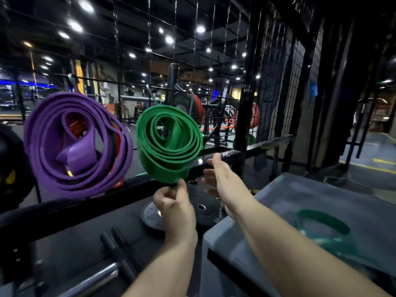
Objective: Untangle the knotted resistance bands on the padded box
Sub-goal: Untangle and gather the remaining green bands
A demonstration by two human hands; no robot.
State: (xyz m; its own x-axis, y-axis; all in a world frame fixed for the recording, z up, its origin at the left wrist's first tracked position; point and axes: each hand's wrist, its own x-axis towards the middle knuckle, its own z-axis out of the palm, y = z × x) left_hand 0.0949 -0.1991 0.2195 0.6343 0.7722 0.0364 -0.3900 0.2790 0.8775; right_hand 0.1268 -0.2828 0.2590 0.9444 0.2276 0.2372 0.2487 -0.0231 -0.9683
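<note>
A purple coil [77, 144] hangs beside a green coil [169, 142], whose lower edge the left hand [173, 204] pinches; the right hand [222, 179] reaches, fingers [215, 162] apart. The green band [321, 228] lies on the padded box [289, 196], likely soft and stretchy; best taken by a loose loop

Green band [325, 217] on the padded box [300, 194] is just 1 blurry smear, and my right hand [222, 179] is pretty fuzzy too.
</note>
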